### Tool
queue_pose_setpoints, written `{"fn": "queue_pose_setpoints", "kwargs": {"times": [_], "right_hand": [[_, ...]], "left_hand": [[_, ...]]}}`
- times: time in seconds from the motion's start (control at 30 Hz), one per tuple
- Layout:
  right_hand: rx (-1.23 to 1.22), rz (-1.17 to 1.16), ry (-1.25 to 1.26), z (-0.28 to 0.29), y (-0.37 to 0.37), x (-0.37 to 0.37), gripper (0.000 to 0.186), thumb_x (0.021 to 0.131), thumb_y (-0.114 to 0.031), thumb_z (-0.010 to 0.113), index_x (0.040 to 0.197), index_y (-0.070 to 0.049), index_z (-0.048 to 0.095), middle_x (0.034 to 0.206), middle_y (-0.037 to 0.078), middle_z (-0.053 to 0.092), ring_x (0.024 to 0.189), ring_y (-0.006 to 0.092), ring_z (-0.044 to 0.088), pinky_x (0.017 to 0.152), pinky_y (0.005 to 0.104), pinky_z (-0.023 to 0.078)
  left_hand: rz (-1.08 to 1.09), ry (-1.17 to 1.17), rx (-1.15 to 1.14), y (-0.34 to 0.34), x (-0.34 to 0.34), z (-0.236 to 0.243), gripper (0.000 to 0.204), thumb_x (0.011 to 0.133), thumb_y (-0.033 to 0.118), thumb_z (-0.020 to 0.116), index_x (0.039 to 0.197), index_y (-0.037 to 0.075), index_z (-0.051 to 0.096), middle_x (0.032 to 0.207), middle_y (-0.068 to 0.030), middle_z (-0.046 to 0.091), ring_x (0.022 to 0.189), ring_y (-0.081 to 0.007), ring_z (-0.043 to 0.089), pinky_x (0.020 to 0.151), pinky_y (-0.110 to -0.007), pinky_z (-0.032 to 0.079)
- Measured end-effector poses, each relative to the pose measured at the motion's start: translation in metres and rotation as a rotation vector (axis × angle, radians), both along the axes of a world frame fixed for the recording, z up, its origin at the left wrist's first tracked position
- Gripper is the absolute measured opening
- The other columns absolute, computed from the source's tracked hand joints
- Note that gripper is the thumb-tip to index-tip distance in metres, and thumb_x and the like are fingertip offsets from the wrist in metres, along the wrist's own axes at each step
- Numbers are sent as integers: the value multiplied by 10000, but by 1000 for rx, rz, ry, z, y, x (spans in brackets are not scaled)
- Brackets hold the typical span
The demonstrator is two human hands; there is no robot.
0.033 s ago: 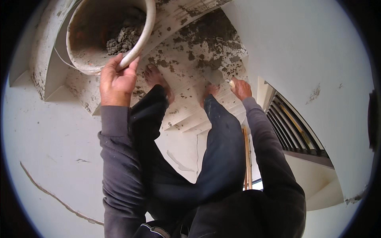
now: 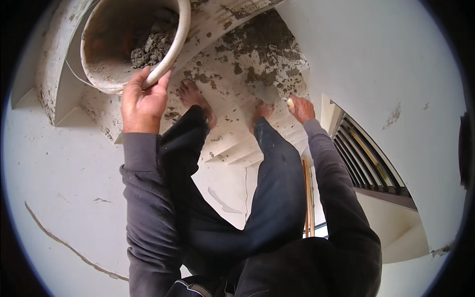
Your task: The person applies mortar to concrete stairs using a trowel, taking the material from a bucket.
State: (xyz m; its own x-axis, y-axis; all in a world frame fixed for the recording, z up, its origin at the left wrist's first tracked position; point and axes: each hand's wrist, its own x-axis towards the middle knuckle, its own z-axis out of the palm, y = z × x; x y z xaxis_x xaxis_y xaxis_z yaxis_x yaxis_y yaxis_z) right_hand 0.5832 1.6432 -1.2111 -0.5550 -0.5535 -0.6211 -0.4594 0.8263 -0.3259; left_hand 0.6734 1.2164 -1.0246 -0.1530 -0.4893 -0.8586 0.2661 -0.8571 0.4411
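At the upper left a whitish round bucket (image 2: 101, 81) leans toward me, with a heap of lumpy grey mortar (image 2: 152, 49) inside. My left hand (image 2: 143, 101) grips its near rim, thumb inside and fingers around the outside. My right hand (image 2: 302, 109) is closed around the pale handle of a trowel (image 2: 267, 92), off to the right of the bucket. The trowel's greyish blade points left, above my right foot, and blends partly with the spattered floor behind it. Both hands are apart from each other.
My bare feet (image 2: 190, 94) stand on pale steps (image 2: 227, 143) spattered with mortar. Dark wet patches (image 2: 267, 39) lie beyond. A white wall (image 2: 386, 64) rises at the right, by an opening with dark bars (image 2: 363, 153). A cracked pale surface (image 2: 64, 188) is at the left.
My left hand and the bucket have shifted slightly left. The trowel in my right hand has turned a little, so its blade shows more plainly.
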Motion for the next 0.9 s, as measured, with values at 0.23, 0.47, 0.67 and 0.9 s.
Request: {"fn": "queue_pose_setpoints", "kwargs": {"times": [0.23, 0.47, 0.67, 0.9], "right_hand": [[66, -23, 54, -5, 4, -19, 286, 746, -165, 685, 1013, -121, 592, 823, 167, 655, 801, 375, 636, 726, 483, 500], [79, -80, 213, -7, -21, -73, 229, 759, -129, 652, 975, -84, 593, 787, 202, 647, 798, 390, 639, 715, 486, 507], [128, -181, 267, -18, -31, -62, 147, 757, -81, 613, 902, -63, 602, 798, 210, 654, 795, 397, 644, 721, 485, 514], [146, -354, 266, -30, -33, -79, 204, 745, -194, 648, 918, -86, 645, 885, 187, 667, 854, 387, 635, 742, 484, 502]], "left_hand": [[74, -70, 43, 4, 12, 12, 127, 903, -48, 506, 990, -138, 483, 1125, -239, 501, 1117, -386, 512, 1041, -538, 410], [-20, -49, 32, 7, 20, 20, 127, 899, -45, 507, 978, -130, 458, 1122, -251, 498, 1104, -387, 525, 1027, -542, 426], [-31, -83, -5, 11, 15, 24, 107, 895, -44, 501, 960, -120, 463, 1096, -247, 513, 1086, -393, 536, 1001, -564, 440], [-38, -58, 1, 8, 17, 21, 78, 891, -46, 506, 938, -99, 473, 1087, -236, 514, 1087, -392, 535, 994, -571, 442]]}}
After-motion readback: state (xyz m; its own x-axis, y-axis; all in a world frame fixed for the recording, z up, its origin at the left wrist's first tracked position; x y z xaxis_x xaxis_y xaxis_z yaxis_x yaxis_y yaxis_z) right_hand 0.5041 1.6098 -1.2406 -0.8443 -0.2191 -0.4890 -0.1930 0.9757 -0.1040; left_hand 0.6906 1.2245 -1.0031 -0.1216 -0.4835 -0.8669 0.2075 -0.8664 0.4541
